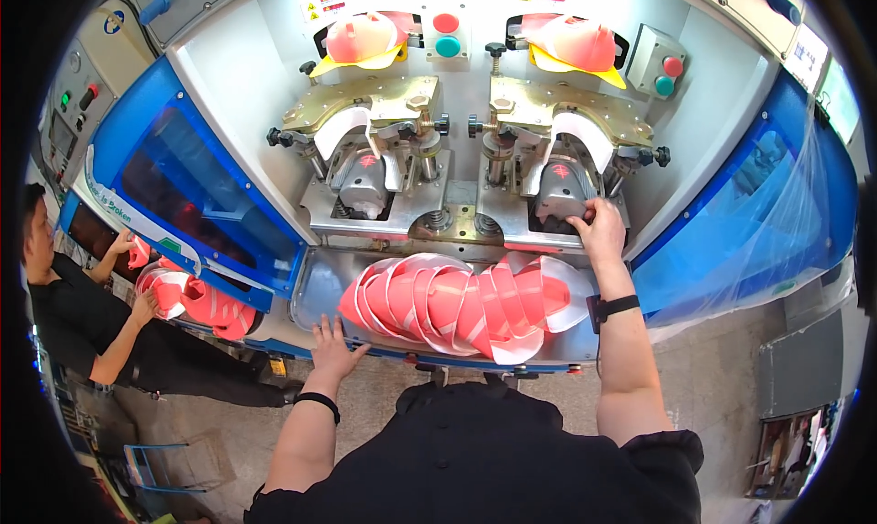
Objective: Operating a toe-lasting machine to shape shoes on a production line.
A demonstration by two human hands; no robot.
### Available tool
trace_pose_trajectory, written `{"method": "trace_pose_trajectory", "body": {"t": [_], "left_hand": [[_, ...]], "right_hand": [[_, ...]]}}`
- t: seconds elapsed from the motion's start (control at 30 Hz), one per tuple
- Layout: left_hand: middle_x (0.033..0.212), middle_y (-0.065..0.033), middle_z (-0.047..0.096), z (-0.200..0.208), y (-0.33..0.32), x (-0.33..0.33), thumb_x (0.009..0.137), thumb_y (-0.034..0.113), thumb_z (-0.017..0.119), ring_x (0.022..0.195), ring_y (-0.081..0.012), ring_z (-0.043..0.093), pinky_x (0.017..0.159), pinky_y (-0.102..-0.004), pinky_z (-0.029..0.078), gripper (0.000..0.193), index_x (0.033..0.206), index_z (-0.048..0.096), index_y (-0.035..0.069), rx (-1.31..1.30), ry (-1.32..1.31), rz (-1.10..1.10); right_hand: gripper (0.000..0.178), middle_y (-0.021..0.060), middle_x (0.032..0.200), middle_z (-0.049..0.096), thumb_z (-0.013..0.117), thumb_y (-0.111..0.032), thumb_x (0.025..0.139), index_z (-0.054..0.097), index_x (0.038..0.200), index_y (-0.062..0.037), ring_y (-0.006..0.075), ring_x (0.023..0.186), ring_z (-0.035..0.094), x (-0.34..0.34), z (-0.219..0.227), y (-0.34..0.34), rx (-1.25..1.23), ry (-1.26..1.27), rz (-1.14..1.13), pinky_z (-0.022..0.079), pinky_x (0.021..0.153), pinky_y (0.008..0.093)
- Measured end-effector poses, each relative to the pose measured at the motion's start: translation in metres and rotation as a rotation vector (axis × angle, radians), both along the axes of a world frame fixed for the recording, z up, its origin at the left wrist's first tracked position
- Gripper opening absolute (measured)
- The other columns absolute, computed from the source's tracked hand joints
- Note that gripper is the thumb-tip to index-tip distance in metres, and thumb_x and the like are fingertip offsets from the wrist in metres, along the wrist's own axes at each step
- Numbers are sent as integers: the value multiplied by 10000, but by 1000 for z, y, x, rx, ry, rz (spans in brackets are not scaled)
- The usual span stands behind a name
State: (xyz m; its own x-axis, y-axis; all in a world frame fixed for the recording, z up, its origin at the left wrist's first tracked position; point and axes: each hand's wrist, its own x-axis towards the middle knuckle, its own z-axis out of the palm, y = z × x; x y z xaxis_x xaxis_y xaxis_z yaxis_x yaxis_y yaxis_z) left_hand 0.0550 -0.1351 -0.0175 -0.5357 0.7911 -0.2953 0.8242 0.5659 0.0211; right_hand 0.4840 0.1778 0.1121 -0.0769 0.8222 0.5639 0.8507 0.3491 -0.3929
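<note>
A black shirt (475, 465) fills six o'clock. Between seven and eight, the left hand (334, 353) spreads its fingers apart at the metal tray (320, 291), beside nested coral, white-edged pieces (457, 305) just below centre. At three, the right hand (603, 230) is at the lower edge of two o'clock's grey mould (560, 190); whether it grips, I cannot tell.

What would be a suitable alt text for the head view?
A person's bare right hand is at the lower edge of a rounded grey metal mould; the left hand is beside a row of nested coral-red, white-edged pieces. Two domed coral-and-yellow pieces sit above; a black-clothed co-worker stands left.
</note>
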Motion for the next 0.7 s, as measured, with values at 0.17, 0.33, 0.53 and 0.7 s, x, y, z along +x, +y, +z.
{"method": "trace_pose_trajectory", "body": {"t": [0.17, 0.33, 0.53, 0.7], "left_hand": [[1615, -162, 76, 3, -4, 1, 787, 680, 635, 1478, -399, 100, 1059, -589, 371, 1060, 1552, 160, 122, -12, -8, 19], [1618, -157, 69, 5, -4, 2, 785, 686, 631, 1480, -395, 93, 1066, -586, 365, 1063, 1554, 155, 126, -27, -23, 28], [1620, -153, 59, 2, -4, 1, 784, 696, 624, 1483, -390, 85, 1060, -594, 369, 1067, 1556, 148, 133, -22, -15, 24], [1623, -148, 47, 8, -12, 1, 785, 701, 618, 1485, -386, 81, 1059, -599, 367, 1067, 1557, 148, 134, -32, -44, 54]], "right_hand": [[396, 52, 783, 628, 875, -227, 613, 642, 892, -69, 259, 821, 613, 3, -6, -1, 46, -9, 33, 500, 721, 394], [395, 48, 769, 628, 881, -232, 604, 639, 870, -69, 256, 798, 615, -9, 6, -8, -16, 4, -46, 502, 706, 391], [368, 53, 768, 630, 867, -233, 619, 642, 860, -69, 265, 794, 620, 2, 1, -2, -46, 24, -33, 501, 707, 394], [317, 54, 800, 646, 837, -191, 658, 651, 888, -77, 271, 831, 633, 5, -4, -3, -50, 72, 72, 500, 729, 400]]}}
